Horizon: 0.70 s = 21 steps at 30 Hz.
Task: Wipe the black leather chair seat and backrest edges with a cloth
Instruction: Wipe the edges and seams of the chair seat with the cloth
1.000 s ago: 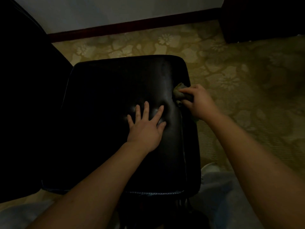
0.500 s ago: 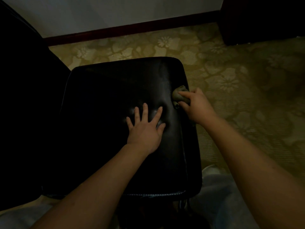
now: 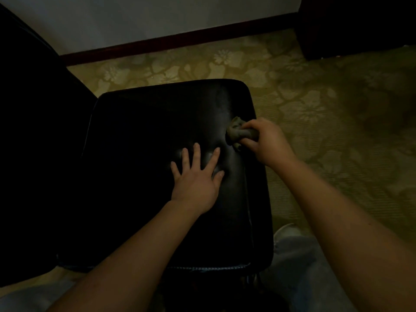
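Head view: square black leather chair seat [image 3: 146,165] fills the centre. Light is low, the surface is glossy, the corners are rounded, and a stitched seam runs along the near edge. Tall dark backrest [image 3: 33,131] stands at the seat's left side, mostly in shadow with its detail unreadable.

Left hand [image 3: 195,179] lies flat on the seat, right of centre, palm down. Fingers are straight and spread, pointing away from the camera. Its grip has hold of nothing, and the leather is dimpled around the fingertips.

Right hand [image 3: 267,140] is at the seat's right edge, roughly midway along it. Its grip is curled tight round a crumpled olive-green cloth [image 3: 238,131], with thumb and fingers bunching it. The cloth sticks out left of the fist and touches the leather just inside the right edge. The two hands are near each other but apart.

Around the chair:
- yellow-green floral carpet [image 3: 315,109] covers the floor
- dark red skirting board [image 3: 180,39] runs under a pale wall [image 3: 135,19]
- dark furniture block [image 3: 360,23] sits top right
- pale trouser leg [image 3: 299,255] and white shoe toe [image 3: 286,230] show lower right, just beside the seat's near right corner
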Motion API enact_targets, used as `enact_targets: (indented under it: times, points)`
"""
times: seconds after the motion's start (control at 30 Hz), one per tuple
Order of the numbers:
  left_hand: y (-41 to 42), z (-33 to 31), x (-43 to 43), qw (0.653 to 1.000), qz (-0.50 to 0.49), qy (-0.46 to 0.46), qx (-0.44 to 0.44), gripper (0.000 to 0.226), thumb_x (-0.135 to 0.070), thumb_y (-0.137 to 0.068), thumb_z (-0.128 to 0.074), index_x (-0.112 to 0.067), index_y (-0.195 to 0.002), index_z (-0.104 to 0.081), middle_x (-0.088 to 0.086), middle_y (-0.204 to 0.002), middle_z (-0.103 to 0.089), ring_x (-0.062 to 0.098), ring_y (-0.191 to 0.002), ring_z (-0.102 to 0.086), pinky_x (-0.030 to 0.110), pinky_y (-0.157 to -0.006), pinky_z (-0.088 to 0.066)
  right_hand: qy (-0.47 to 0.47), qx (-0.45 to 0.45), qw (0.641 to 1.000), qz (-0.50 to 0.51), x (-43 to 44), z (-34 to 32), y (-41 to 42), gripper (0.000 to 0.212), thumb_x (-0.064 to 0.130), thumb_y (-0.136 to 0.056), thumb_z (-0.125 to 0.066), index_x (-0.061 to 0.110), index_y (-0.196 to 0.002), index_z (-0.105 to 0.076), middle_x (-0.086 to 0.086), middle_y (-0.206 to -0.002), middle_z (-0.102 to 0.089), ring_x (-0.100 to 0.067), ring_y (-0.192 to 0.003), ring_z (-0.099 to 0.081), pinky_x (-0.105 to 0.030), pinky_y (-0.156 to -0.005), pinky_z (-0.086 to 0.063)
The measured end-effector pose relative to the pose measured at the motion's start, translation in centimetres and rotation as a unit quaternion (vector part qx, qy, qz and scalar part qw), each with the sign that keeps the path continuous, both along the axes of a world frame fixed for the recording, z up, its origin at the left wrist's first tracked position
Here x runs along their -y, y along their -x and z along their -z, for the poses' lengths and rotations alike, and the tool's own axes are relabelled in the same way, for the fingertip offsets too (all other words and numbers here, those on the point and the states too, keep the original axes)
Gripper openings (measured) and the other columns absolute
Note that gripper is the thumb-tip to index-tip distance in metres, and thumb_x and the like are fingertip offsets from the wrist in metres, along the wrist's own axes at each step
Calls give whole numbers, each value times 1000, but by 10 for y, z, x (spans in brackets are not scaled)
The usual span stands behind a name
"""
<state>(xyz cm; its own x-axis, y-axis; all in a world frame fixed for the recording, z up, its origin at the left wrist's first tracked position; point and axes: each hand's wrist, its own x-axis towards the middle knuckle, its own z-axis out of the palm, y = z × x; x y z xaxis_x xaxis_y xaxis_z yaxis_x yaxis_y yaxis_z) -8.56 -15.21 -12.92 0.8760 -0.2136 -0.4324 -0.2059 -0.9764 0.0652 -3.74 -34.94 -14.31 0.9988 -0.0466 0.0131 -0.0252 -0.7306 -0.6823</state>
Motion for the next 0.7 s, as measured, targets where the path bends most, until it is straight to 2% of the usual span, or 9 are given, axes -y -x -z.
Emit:
enact_targets:
  times: [0.1,0.2,0.3,0.33,0.4,0.47,0.57,0.7]
  points:
    - [0,1,-1,1000,-2,6,3,58,-57,-103,-15,-47,-152,13,7,-164,21,36,-150,20,62,-119,5,-3,-45,999,27,-2,0,-1,22,31,-81,-75,18,-96,-67,3,-92,-51,-11,-83,-50,-26,-69,-37]
    - [0,3,-1,1000,0,4,6,59,-57,-102,-16,-47,-152,13,7,-164,21,36,-150,19,62,-118,5,-21,-116,993,-20,3,-10,0,19,29,-79,-78,17,-85,-64,7,-78,-55,-8,-69,-52,-23,-57,-37]
    - [1,2,-1,1000,1,9,4,58,-56,-103,-16,-47,-152,13,7,-164,21,35,-150,20,61,-118,6,-11,-144,987,-71,9,-14,3,20,24,-78,-80,16,-91,-67,1,-83,-61,-11,-72,-56,-22,-59,-41]
    - [1,2,-1,1000,-1,10,4,58,-56,-103,-16,-47,-152,13,7,-164,21,35,-150,20,61,-118,6,-8,-134,989,-69,8,-13,5,22,22,-78,-79,15,-96,-68,0,-89,-60,-10,-75,-56,-21,-62,-43]
    - [1,1,-1,1000,-3,9,5,58,-56,-103,-15,-47,-152,13,7,-164,21,35,-150,20,61,-118,6,4,-86,995,-45,5,-8,5,28,20,-80,-77,17,-107,-68,-1,-101,-59,-13,-88,-57,-28,-73,-47]
    - [1,1,0,1000,-5,8,7,58,-56,-103,-16,-47,-152,13,7,-164,20,35,-150,19,61,-118,5,13,-43,999,-19,3,-4,4,34,20,-82,-74,18,-115,-68,-2,-106,-55,-12,-96,-52,-27,-80,-40]
    - [-1,1,0,1000,-6,6,4,58,-56,-103,-16,-46,-153,12,7,-165,20,36,-150,19,62,-118,5,8,-48,999,-18,2,-7,-1,30,18,-84,-72,16,-114,-69,-1,-104,-52,-15,-95,-51,-22,-77,-32]
    - [-3,2,1,1000,-6,9,-1,58,-57,-103,-15,-47,-152,12,7,-164,21,35,-150,20,62,-117,6,21,-127,987,-93,9,-22,0,25,17,-84,-73,18,-109,-70,4,-98,-55,-13,-89,-56,-15,-64,-34]
